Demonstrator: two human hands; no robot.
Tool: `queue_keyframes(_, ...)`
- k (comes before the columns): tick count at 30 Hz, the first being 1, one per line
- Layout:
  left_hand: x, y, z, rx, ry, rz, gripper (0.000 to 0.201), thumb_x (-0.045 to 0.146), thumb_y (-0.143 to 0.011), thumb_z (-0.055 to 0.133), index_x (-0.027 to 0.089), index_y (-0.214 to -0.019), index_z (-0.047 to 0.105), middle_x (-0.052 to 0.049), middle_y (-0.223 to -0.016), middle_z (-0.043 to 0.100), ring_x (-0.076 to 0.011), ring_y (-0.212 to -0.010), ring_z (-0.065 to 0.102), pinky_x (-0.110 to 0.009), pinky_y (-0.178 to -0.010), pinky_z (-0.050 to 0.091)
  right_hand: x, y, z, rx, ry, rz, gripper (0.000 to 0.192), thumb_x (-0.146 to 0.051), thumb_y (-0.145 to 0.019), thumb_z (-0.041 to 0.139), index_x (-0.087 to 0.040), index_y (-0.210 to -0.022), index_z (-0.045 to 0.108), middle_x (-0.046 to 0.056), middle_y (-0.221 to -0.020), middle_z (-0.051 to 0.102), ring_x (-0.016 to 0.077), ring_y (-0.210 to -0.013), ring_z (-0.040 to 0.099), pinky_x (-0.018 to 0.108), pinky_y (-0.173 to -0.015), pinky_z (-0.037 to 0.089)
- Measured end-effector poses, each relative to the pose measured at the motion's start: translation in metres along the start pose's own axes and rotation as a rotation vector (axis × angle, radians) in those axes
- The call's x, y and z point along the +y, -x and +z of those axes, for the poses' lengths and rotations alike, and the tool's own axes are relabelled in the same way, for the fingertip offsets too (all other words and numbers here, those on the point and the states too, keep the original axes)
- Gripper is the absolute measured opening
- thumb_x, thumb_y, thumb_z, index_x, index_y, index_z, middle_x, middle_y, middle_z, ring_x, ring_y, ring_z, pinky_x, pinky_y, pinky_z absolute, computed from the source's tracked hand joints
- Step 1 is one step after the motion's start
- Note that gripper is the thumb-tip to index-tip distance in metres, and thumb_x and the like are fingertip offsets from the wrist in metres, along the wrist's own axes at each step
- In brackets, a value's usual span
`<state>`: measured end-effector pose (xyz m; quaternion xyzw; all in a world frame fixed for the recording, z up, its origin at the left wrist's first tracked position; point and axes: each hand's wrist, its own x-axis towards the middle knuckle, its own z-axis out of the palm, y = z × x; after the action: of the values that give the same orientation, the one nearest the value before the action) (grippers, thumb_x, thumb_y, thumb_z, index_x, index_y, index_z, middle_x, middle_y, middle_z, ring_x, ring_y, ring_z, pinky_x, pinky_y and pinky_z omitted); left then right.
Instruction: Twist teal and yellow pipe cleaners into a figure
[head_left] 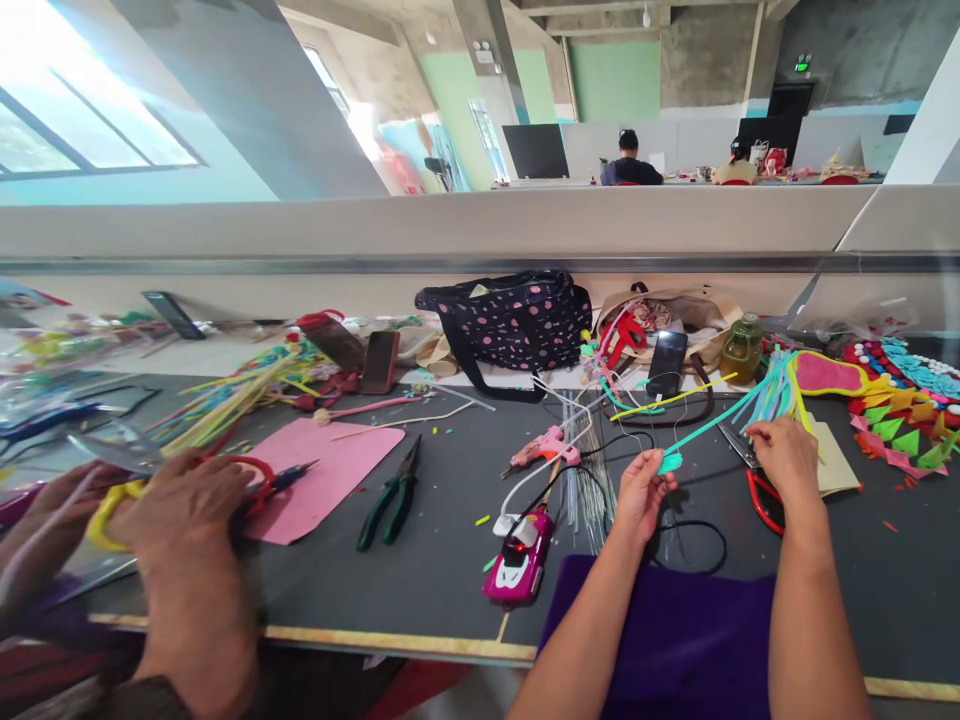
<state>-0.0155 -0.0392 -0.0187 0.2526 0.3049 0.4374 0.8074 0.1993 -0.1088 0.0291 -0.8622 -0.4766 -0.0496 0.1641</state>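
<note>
Held just above the grey tabletop (450, 590), pinched between thumb and fingertips of the left hand (646, 490): a small teal fuzzy piece (671, 463), gripped at one side, probably to steady it while leaving most of it in plain view. Rising from that grip toward the right, a slim teal stem (709, 424), leading to a bundle of fuzzy stems (772, 390) beyond the right hand (786, 455). On that side, fingertips drawn together, near the bundle and apart from the teal piece; contents of the pinch, if any, too fine to tell. Just below the right hand, red-handled scissors (766, 503), seemingly parked close for a quick reach. Left of the left-hand grip, a glue gun (541, 448), perhaps set aside to free working room. Stretched forward from the near edge, both forearms; left palm turned inward, right hand back uppermost, wrist bent, fingers curled toward the left.
</note>
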Motion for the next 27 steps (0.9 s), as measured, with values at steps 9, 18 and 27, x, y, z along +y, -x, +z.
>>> queue_keyframes(9, 0.001, 0.001, 0.003, 0.002, 0.008, 0.0, 0.035, 0.029, -0.06, 0.084, 0.014, -0.08, 0.06, 0.001, -0.069, 0.064, -0.0085, -0.05, 0.058, -0.021, -0.049, 0.05, -0.007, 0.004, 0.0, -0.201, 0.021, 0.0, 0.028, -0.038, -0.086, 0.053, -0.024, -0.076, 0.075, 0.009, -0.082, 0.07, 0.0224, -0.08, 0.062, 0.029, -0.063, 0.036)
queue_keyframes(18, 0.004, 0.001, 0.006, -0.046, -0.019, 0.024, 0.038, 0.033, -0.06, 0.084, 0.013, -0.081, 0.059, 0.002, -0.065, 0.061, -0.008, -0.048, 0.056, -0.021, -0.049, 0.05, -0.05, 0.008, 0.017, -0.502, -0.986, -0.174, 0.036, -0.044, -0.074, 0.066, -0.017, -0.097, 0.068, -0.001, -0.067, 0.064, 0.0132, -0.059, 0.055, 0.023, -0.054, 0.04)
queue_keyframes(27, 0.006, -0.001, 0.001, -0.085, -0.068, 0.074, 0.036, 0.035, -0.064, 0.081, 0.013, -0.082, 0.06, 0.001, -0.066, 0.063, -0.0086, -0.048, 0.057, -0.021, -0.048, 0.05, -0.088, 0.032, 0.027, -0.328, -1.457, 0.165, 0.039, -0.05, -0.063, 0.076, -0.017, -0.082, 0.067, -0.003, -0.06, 0.058, 0.0097, -0.048, 0.048, 0.021, -0.042, 0.035)
